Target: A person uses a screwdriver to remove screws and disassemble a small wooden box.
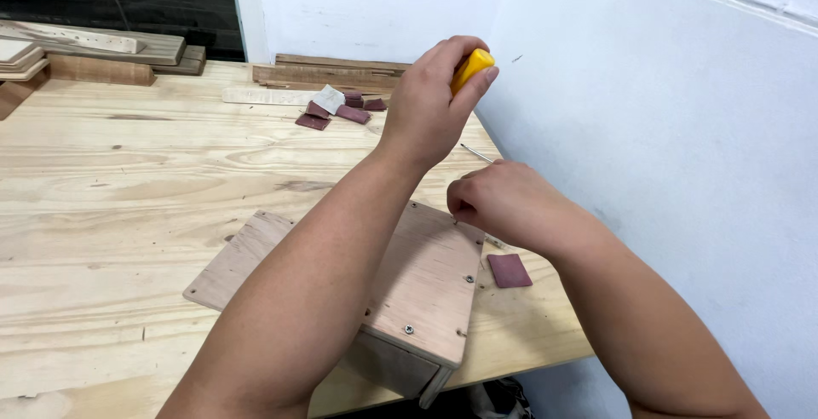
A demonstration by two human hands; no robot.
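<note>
My left hand is closed around the yellow handle of a screwdriver, fingers wrapped over its top, and the thin metal shaft runs down toward my right hand. That hand is curled, fingertips pinched together at the shaft's lower end, right at the far edge of the small wooden box; I cannot tell what, if anything, sits between the fingertips.

The box stands at the worktop's near right corner, close to the front edge. Its plywood top panel carries screws near the corners, one screw head plain to see at the near side. The box is shut from this angle, so I cannot see inside it. A flat plywood sheet lies under my left forearm, reaching out to the left of the box.

Just right of the box, near the worktop's right edge, lies a dark red square of sandpaper. More sandpaper scraps lie at the far edge, with wood offcuts stacked at the far left corner.
</note>
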